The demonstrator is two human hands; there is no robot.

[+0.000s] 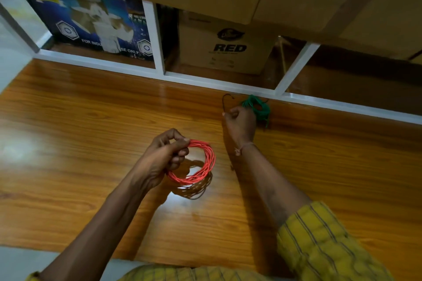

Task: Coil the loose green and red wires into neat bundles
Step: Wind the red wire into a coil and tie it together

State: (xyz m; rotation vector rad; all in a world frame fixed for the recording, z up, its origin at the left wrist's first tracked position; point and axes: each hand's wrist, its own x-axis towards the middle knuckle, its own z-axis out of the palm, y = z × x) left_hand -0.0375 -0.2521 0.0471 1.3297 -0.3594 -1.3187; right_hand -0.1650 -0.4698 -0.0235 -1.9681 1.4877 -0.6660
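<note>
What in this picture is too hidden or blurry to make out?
Head view only:
- Green wire bundle: near side hidden behind the right hand.
- Red wire coil: one stretch hidden inside the left hand.
- Blue box: top lettering blurred.
- Brown box: small print under "RED" unreadable.

Bare tabletop [91, 121] before shelf boxes [226, 48]

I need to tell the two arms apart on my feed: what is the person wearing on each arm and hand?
Both hands are bare, no gloves. The right hand has a thin thread band tied round its wrist, with a small knot hanging. The right arm's sleeve is mustard yellow with thin dark stripes, pushed up to the elbow. The left hand and forearm wear nothing visible.
</note>
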